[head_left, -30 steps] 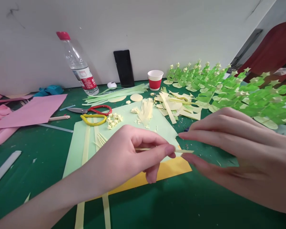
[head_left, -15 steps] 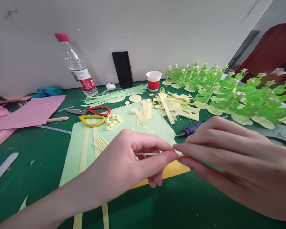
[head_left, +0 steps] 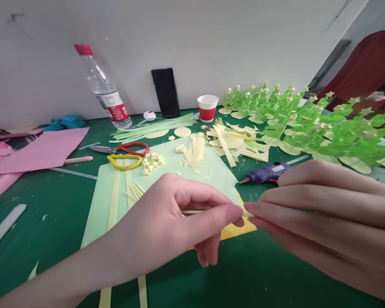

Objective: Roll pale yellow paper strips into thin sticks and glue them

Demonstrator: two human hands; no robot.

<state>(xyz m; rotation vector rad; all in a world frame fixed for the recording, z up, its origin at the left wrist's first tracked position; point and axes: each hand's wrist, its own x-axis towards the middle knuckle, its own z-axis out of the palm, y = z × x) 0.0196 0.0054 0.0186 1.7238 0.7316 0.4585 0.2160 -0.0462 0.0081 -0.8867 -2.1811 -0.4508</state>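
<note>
Thin pale strip is pinched between thumb and fingers of left hand; its far end is clamped by fingertips of right hand, fingers bunched. Strip is held above orange-yellow sheet, over green worktop.

The green tabletop offers free room on the near side of the left hand and right hand; beyond the right, a hot-glue gun and massed paper plants block passage.
</note>
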